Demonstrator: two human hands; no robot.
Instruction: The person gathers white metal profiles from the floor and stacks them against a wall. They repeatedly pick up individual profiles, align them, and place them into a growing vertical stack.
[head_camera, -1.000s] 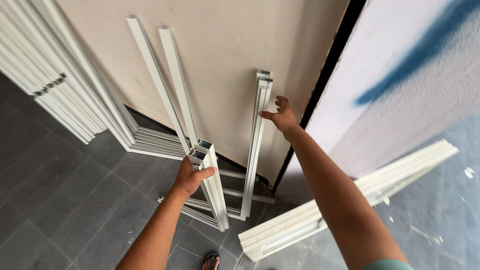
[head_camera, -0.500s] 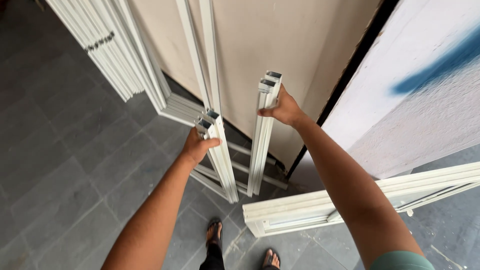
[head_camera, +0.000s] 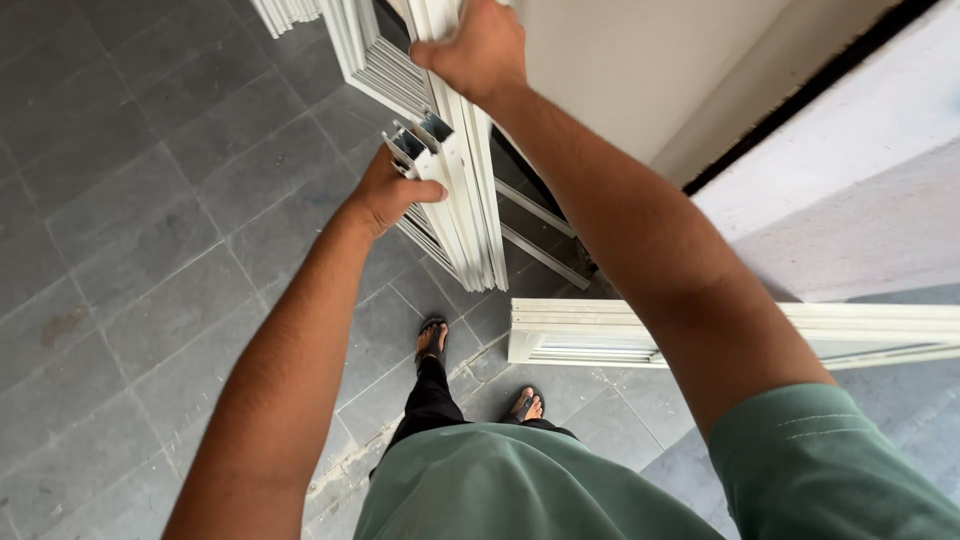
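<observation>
Standing on grey floor tiles (head_camera: 150, 230): sandalled feet (head_camera: 432, 340), directly below the load.
Left hand (head_camera: 385, 190): fingers closed round the top of an upright bundle of white channel profiles (head_camera: 460, 200), whose foot rests on the tiles.
Right hand (head_camera: 480, 50): fingers wrapped over a second white profile (head_camera: 440, 20) higher up, partly out of frame.
Risk, judged: either length could slide from its grip and drop onto toes, or topple against the stacked profiles (head_camera: 370, 50) at the wall.

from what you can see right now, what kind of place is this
Probably a window-frame workshop or building site. White aluminium frame profiles stand held in both hands, more white profile lengths lie on the grey tiled floor, and a large beige board leans behind.
</observation>
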